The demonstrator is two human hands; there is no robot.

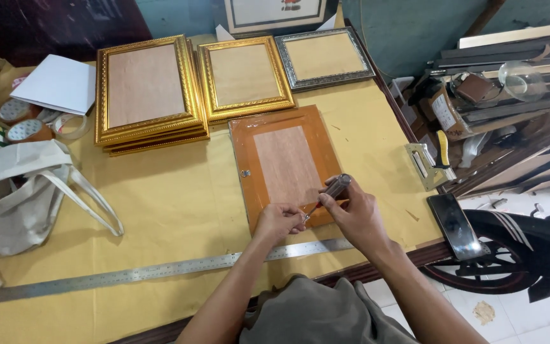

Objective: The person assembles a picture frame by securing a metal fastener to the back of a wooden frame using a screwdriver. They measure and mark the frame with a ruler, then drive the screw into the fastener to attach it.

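Right hand (354, 213) grips a metal screwdriver (331, 193); left hand (279, 222) pinches the orange wooden frame (284, 159).

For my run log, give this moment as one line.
right hand: holds screwdriver | left hand: steadies tip | orange frame: face down | table

Four picture frames (284, 165), three tape rolls (23, 130), one steel ruler (128, 275), one screwdriver (329, 191).

A picture-framing workshop: 3 gilt and silver frames (243, 76) lie face down at the far side of a paper-covered workbench (160, 204), a long steel ruler (148, 272) near, moulding lengths (517, 57) stacked right.
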